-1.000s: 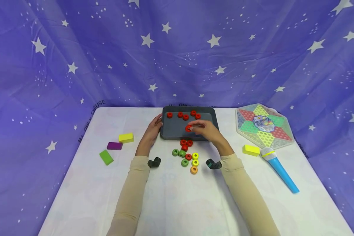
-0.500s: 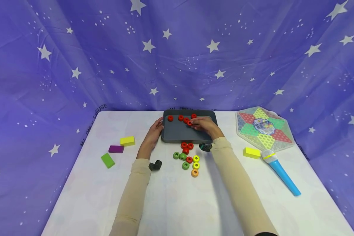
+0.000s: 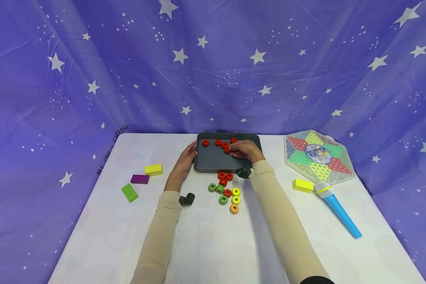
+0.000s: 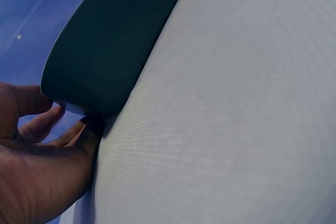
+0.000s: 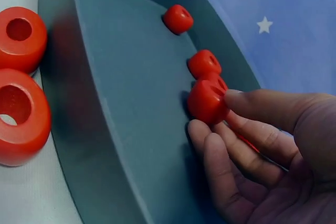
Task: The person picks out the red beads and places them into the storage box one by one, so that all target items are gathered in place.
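Observation:
A dark grey tray (image 3: 216,161) lies at the table's far edge with several red beads inside. My right hand (image 3: 245,149) reaches over the tray and pinches one red bead (image 5: 206,102) between thumb and fingers. That bead sits right against another red bead (image 5: 215,80), in line with a red bead (image 5: 205,63) and a red bead (image 5: 178,19) farther along. My left hand (image 3: 184,160) rests against the tray's left side. In the left wrist view its fingers (image 4: 79,135) touch the tray's end wall low down, near the tabletop.
Before the tray lie several loose red, green, yellow and orange beads, among them an orange bead (image 3: 234,208). Yellow, purple and green blocks (image 3: 129,193) lie at left. A yellow block (image 3: 303,185), a toy microphone (image 3: 342,215) and a star-patterned game board (image 3: 318,154) are at right.
My right hand has carried the red bead farther back in the tray, up to the other red beads. My left hand has stayed at the tray's left side.

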The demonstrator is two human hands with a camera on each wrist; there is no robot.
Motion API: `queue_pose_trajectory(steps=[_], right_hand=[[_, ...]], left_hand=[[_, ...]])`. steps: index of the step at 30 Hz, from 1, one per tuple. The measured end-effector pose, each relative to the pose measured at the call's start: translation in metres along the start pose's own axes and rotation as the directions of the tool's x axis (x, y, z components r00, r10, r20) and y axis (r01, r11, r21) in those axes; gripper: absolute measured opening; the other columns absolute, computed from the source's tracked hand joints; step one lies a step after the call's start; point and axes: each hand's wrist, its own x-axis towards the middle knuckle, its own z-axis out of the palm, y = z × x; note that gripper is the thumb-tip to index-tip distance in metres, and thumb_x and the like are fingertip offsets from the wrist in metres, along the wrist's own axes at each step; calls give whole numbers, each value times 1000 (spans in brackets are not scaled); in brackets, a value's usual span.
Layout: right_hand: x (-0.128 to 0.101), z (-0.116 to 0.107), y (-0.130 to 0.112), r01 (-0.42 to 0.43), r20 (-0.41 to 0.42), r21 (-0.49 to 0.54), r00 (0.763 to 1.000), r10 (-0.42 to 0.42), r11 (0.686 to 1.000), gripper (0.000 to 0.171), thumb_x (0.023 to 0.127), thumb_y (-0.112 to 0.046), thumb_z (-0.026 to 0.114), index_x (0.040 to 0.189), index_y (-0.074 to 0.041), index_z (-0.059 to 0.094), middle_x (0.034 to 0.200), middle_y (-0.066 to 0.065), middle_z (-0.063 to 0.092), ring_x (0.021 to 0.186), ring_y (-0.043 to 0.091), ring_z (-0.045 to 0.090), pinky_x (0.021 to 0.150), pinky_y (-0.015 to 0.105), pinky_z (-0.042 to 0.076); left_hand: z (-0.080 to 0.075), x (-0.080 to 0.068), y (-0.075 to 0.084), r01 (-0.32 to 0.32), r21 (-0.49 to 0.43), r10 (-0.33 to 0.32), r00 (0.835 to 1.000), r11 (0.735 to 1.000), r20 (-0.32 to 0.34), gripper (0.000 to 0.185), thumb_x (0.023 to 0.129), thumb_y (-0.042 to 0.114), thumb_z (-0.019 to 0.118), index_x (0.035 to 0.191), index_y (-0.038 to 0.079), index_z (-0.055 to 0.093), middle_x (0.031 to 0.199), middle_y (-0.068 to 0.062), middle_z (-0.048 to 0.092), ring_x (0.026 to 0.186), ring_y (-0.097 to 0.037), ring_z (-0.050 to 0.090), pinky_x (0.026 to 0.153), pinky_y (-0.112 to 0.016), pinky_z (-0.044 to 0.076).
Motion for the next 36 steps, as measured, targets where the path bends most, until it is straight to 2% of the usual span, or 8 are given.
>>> queue_pose_trajectory(steps=[7,12,19,26,31,36], right_hand=[[1,4,1,9,-31,-15,999,-10,1000,29,87,-5,69,116,-2,69,116,14,69,88,16,72,81,26,55],[-1,1,3,28,-37,-34,999,-29,999,28,89,-8,68,116,-2,69,113,13,69,85,14,72,79,25,56],[-8,-6,7,102,-33,-83,994,-105,991,28,90,-12,67,118,-4,69,116,12,68,92,15,69,78,24,56],[-20,-12,16,227,-27,-113,973,-231,967,35,89,-14,68,123,-6,66,119,12,66,95,14,67,79,21,55],[-34,-12,24,294,13,-82,956,-294,952,40,89,-15,68,128,-5,62,125,11,63,106,17,64,90,27,53],[-51,-11,33,368,67,-72,929,-364,927,42,90,-17,67,129,-2,60,132,15,58,114,24,61,99,37,48]], left_hand=[[1,1,-3,5,1,-5,1000,1000,5,51,101,4,42,150,18,36,151,-11,39,139,-22,37,116,-37,26],[3,2,-3,7,4,-7,1000,1000,2,51,100,4,43,149,18,37,151,-10,40,138,-21,37,115,-37,27],[4,3,-1,15,8,-15,1000,1000,11,51,101,6,42,150,19,36,151,-9,39,139,-20,36,116,-36,26],[0,6,1,-19,-11,19,1000,1000,17,51,100,4,42,150,17,36,151,-10,39,138,-22,37,116,-37,26],[-2,6,-2,-50,-50,52,998,997,29,52,100,0,40,150,13,35,150,-14,39,138,-25,38,115,-39,27],[-2,5,-4,-43,-58,45,999,997,30,52,100,0,40,150,12,34,151,-15,38,137,-26,38,115,-39,27]])
